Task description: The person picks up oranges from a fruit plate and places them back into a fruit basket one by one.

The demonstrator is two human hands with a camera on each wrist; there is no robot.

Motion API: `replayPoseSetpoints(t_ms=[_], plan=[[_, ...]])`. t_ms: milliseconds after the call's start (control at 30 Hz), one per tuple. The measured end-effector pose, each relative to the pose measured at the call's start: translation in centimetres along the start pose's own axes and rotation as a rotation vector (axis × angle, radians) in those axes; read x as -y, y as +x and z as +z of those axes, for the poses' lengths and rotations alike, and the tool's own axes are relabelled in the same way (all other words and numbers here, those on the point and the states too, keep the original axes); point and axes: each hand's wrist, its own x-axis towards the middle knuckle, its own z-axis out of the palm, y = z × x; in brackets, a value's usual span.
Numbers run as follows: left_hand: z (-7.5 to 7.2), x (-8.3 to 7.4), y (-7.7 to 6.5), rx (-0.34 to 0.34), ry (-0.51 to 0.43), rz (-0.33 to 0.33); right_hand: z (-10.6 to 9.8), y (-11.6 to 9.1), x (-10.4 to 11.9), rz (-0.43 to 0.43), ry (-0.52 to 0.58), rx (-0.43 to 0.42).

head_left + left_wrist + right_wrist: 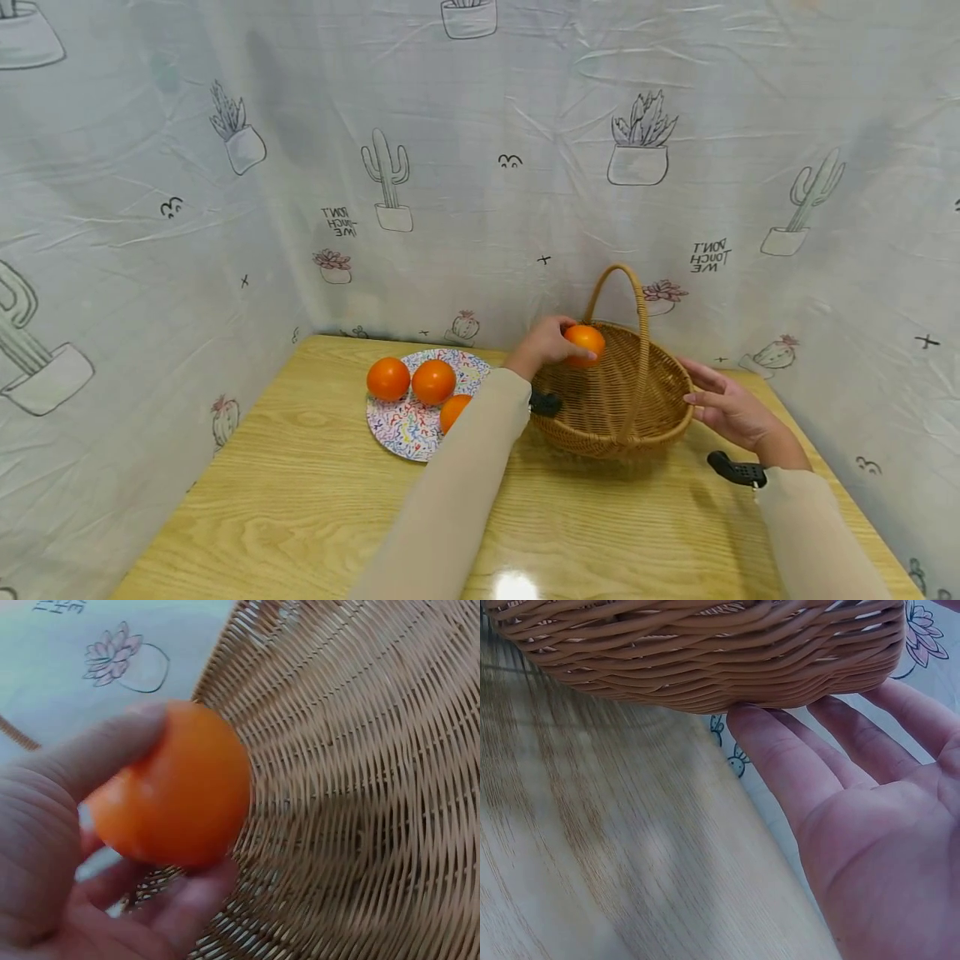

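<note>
Nearest, in front of the basket [585, 440], lie the left sleeve [453, 492] and right sleeve [813, 533], over the bare wooden table [592, 533]; the left sleeve slants across the basket's left front and hides part of one orange fruit [453, 412], so a careless sweep of that forearm could knock it and set it rolling. At the basket's right side the right hand [735, 408] has its fingers spread and touching the wicker, not wrapped tightly round it; the basket may well slide or tip if those fingers push unevenly or lose contact. To the left of the basket sits a speckled plate [401, 433], bearing that partly covered fruit plus a middle fruit [433, 382] and a left fruit [388, 379]; being round, they could roll off if the plate were bumped. Over the basket's left rear, near one foot of its handle [643, 358], the left hand [542, 343] clamps the held fruit [585, 343] between thumb and fingers; whether it touches the wicker I cannot tell; its smooth skin could slip if the pinch loosens, and a knock against the handle could jar it free. Behind the basket hangs the cactus-printed cloth [487, 217].
</note>
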Motion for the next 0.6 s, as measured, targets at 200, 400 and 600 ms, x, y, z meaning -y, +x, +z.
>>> replayPoseSetpoints(t_ms=[200,400,600], plan=[[0.7,0.3,-0.3,0.043,0.101,-0.122,0.2,-0.1,-0.1,0.008,-0.014,-0.039],[1.1,0.5,-0.5,0.038,0.057,-0.198,0.6,-0.3,-0.1,-0.002,-0.026,-0.03],[0.8,0.4,-1.1,0.072,-0.053,-0.178,0.8,-0.5,-0.1,-0.001,-0.038,-0.041]])
